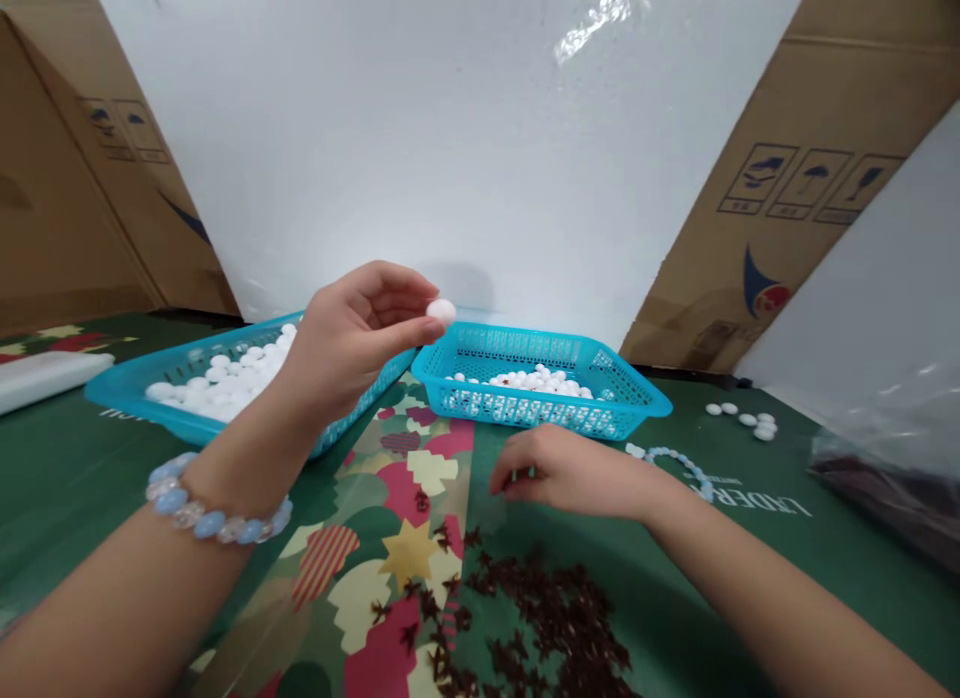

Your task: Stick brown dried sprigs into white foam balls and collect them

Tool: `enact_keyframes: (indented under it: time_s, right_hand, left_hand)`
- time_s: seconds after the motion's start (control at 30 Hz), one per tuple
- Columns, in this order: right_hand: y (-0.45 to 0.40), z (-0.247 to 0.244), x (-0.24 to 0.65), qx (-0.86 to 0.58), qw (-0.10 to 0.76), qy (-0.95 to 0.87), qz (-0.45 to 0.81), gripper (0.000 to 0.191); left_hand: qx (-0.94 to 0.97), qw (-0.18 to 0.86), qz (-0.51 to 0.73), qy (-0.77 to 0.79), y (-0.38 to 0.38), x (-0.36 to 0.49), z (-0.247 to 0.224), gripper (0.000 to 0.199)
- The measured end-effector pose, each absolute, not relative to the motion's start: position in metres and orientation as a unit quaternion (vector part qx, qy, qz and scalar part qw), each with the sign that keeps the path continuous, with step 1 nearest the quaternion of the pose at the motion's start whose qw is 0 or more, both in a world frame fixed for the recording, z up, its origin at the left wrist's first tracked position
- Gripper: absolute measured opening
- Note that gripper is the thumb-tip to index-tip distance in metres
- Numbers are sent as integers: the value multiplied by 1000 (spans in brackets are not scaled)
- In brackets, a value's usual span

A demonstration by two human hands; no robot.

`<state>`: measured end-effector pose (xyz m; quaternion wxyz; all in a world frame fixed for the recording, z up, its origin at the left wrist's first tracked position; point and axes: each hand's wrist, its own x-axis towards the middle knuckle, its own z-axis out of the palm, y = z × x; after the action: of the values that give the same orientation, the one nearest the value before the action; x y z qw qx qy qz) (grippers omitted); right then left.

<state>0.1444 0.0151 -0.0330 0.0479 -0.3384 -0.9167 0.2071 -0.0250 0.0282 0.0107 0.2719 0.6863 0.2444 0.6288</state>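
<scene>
My left hand [352, 338] is raised in the middle of the view, pinching a small white ball [442, 311] between thumb and fingertips. Below and to its right, my right hand [559, 468] is held low with its fingers curled downward and in towards the thumb; whatever they may hold is hidden. Dark brown, star-like little pieces [562, 608] lie scattered just under it. In front of my right hand is a blue basket [544, 418] with several smaller white balls [540, 380] inside. Partly behind my left forearm, a larger blue basket [127, 383] holds white balls [232, 373].
A green and patterned cover [409, 548] lies on the table. To the right are a beaded bracelet [682, 463], several loose white balls [750, 418] and a clear plastic bag [892, 488]. A white panel [450, 128] and cardboard boxes [817, 178] stand behind the baskets.
</scene>
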Motion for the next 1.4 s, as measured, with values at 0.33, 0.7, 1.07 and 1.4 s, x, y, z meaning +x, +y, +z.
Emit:
enact_keyframes:
  time_s: [0.33,0.7,1.07,1.4]
  right_hand:
    - [17,-62,96,-311,88,-936,137,29]
    - [34,-66,77,-249,22,-961,114,8]
    - [32,-29,110,-253,175,-934,179,18]
    - [20,1,135,-265,332,-894,140,14]
  left_hand:
    - [702,251,629,218,25,-25,12,15]
    - [683,251,651,218,22,-28,16,18]
    - [636,326,661,228,28,-28,15,25]
    - [630,367,636,254,23,-25,13,20]
